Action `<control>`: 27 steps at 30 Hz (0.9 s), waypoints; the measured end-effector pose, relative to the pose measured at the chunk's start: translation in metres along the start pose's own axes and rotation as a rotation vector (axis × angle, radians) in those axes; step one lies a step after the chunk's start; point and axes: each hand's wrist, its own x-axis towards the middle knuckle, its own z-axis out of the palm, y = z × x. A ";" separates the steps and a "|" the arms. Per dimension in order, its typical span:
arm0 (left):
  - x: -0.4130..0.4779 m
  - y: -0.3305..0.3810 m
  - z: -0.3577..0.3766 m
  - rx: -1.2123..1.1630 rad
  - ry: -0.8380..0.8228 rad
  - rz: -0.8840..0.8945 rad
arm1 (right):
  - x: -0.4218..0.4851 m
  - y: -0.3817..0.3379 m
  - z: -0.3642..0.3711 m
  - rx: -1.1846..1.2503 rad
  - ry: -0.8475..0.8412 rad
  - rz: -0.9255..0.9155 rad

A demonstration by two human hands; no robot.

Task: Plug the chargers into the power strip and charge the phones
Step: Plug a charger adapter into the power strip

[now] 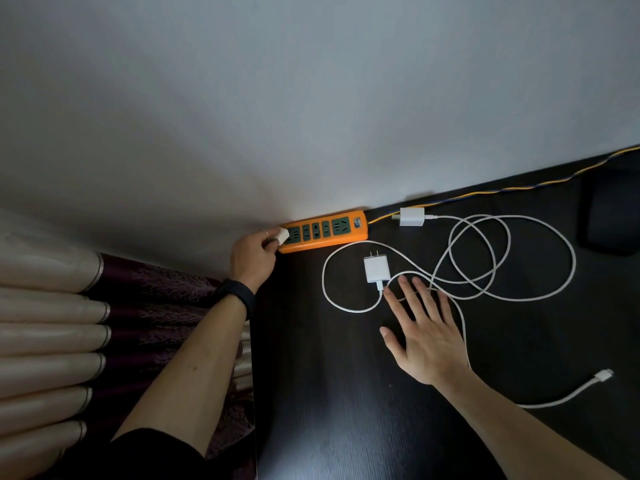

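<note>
An orange power strip (343, 239) with green sockets lies against the wall at the back of the dark table. My left hand (252, 254) grips a small white charger (282, 235) at the strip's leftmost socket. A second white charger (376, 269), prongs pointing toward the wall, lies flat in front of the strip. My right hand (420, 327) hovers just below it, fingers spread straight over its white cable (485, 292). A third white charger (411, 216) lies to the right of the strip. No phone is in view.
White cables loop loosely across the dark table (329, 393), one ending in a connector (604, 375) at the right. A yellow and blue cord (502, 188) runs from the strip along the wall. A dark object (609, 216) sits at the far right. Pleated curtains (52, 323) hang left of the table.
</note>
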 end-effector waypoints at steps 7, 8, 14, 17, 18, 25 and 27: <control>0.006 0.006 -0.011 0.216 0.035 0.086 | -0.001 -0.001 -0.001 -0.002 0.002 0.006; 0.006 0.007 -0.012 0.262 0.029 0.127 | 0.000 -0.001 -0.001 -0.002 -0.001 0.008; 0.011 0.014 -0.021 0.325 0.008 0.178 | 0.001 -0.002 -0.002 0.014 -0.011 0.011; 0.013 0.017 -0.023 0.252 -0.018 0.144 | 0.001 -0.002 -0.002 0.018 -0.016 0.019; 0.013 0.018 -0.023 0.231 -0.023 0.134 | 0.000 -0.002 -0.002 0.020 -0.017 0.021; 0.017 0.025 -0.027 0.258 -0.074 0.166 | 0.001 -0.002 -0.003 0.014 -0.024 0.022; 0.020 0.026 -0.029 0.258 -0.105 0.191 | 0.000 -0.003 -0.002 0.021 -0.024 0.024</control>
